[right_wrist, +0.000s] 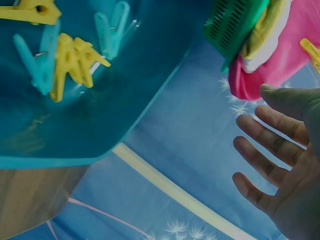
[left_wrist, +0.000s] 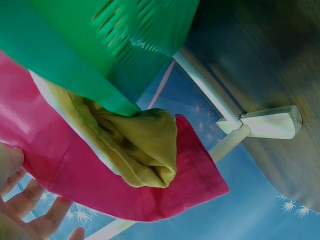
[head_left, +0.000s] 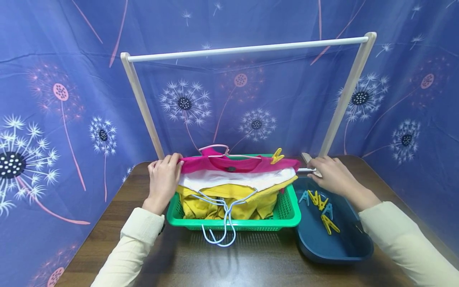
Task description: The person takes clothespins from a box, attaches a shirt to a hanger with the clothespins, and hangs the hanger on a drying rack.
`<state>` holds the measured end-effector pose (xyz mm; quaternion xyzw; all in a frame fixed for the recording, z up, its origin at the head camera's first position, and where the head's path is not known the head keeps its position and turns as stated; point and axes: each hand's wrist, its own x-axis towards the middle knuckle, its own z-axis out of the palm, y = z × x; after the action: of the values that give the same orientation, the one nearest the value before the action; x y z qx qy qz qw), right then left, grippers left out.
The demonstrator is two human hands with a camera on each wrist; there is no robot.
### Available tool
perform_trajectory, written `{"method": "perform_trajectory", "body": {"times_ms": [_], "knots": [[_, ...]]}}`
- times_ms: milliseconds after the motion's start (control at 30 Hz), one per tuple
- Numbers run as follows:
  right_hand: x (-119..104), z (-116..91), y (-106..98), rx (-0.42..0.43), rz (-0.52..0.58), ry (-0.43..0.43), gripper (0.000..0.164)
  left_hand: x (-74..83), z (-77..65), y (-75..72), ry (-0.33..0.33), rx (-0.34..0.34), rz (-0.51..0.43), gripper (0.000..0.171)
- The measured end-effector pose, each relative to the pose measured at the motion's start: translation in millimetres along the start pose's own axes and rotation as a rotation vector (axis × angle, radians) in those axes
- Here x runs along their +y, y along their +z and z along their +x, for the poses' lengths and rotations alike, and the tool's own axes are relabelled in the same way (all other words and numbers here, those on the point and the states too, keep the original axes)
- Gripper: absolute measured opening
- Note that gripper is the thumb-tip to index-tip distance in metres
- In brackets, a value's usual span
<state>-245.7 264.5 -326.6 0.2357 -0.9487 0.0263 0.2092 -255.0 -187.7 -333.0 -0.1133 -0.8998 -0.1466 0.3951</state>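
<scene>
A pink shirt (head_left: 244, 164) lies across the far side of a green basket (head_left: 294, 211), a pink hanger (head_left: 226, 151) at its neck. One yellow clothespin (head_left: 277, 156) is clipped near its right shoulder. My left hand (head_left: 164, 175) pinches the shirt's left end; in the left wrist view its thumb lies on the cloth and fingertips pass behind the edge. Just beyond the right end, my right hand (head_left: 331, 175) hovers with fingers spread and holds nothing. White cloth (head_left: 236, 180) and yellow clothing (head_left: 229, 199) lie in front, with light blue hangers (head_left: 226, 205) over the basket's front rim.
A dark blue tub (head_left: 312, 249) stands right of the basket, holding several yellow and blue clothespins (head_left: 329, 224). Behind rises a rack with a white rail (head_left: 247, 49) and wooden posts. Its right foot (head_left: 307, 158) is beside my right hand. A patterned blue cloth surrounds the brown table (head_left: 201, 263).
</scene>
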Motion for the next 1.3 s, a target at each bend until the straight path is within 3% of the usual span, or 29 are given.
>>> {"method": "perform_trajectory", "body": {"times_ms": [300,733,1300], "knots": [[3,-11,15,-0.121,-0.012,-0.001,0.012,-0.2,0.5,-0.1,-0.007,-0.008,0.004,0.010],[-2,-18,46,-0.274,-0.024,-0.007,0.019,0.0,-0.2,-0.7,-0.011,-0.003,0.000,0.011],[-9,-25,70,-0.304,-0.058,-0.046,0.044,0.2,-0.3,-0.3,-0.015,-0.004,0.003,0.011]]}}
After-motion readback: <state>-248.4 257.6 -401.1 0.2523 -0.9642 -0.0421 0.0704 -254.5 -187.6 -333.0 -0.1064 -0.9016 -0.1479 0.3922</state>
